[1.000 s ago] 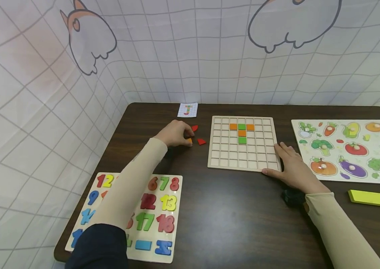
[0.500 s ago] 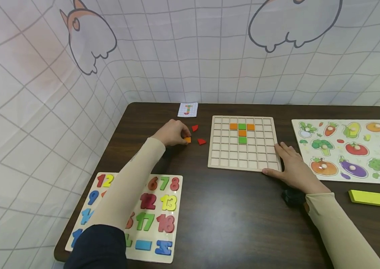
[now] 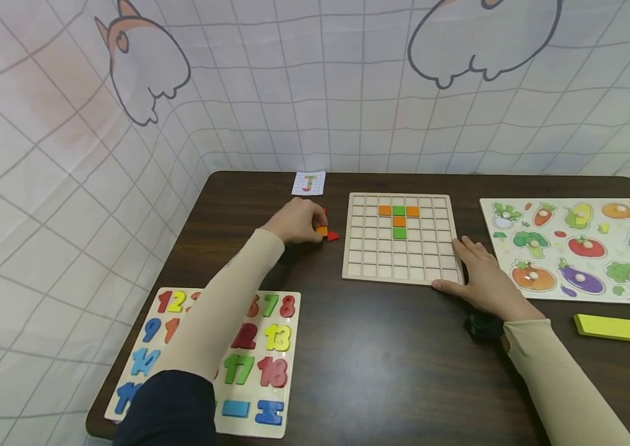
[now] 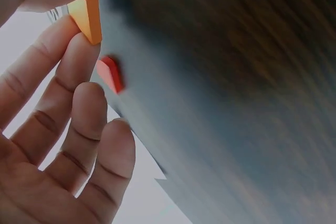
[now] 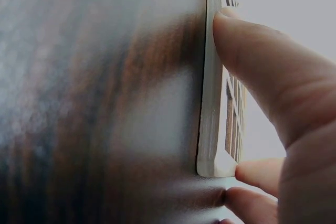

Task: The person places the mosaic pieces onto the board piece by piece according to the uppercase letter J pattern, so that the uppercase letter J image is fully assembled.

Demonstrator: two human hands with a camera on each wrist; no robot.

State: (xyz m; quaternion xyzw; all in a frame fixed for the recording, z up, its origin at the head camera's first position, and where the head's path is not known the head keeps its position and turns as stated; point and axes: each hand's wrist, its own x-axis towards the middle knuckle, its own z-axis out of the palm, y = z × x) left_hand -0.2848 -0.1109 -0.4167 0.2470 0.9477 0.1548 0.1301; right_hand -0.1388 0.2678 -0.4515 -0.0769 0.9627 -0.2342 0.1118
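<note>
The dark table (image 3: 370,347) carries everything: the vegetable board (image 3: 555,253) lies at the right, the number board (image 3: 253,392) at the near left, partly under the left sleeve, and the grid (image 3: 370,255) between and farther back than the number board. The right hand (image 3: 484,279) is spread wide at the grid's near right corner, thumb against the near edge and fingers along the right side. The left hand (image 3: 296,222) is narrow, thumb and fingertips pinching the orange piece (image 4: 93,19), well off the grid to its left. A yellow block (image 3: 614,328) lies nearer than the vegetable board, and a small card (image 3: 308,183) just beyond the left hand. Five tiles sit in the grid: orange, green (image 3: 399,210), orange across, then orange and green below the middle one. What has just changed is the left hand's place: it has moved slightly rightward, taking the orange piece close beside the two red pieces (image 3: 334,236), so that piece seems in transit, not placed. Half a second ago both red pieces showed fully; now the farther one is mostly covered. The right hand and the tiles match that earlier view.
</note>
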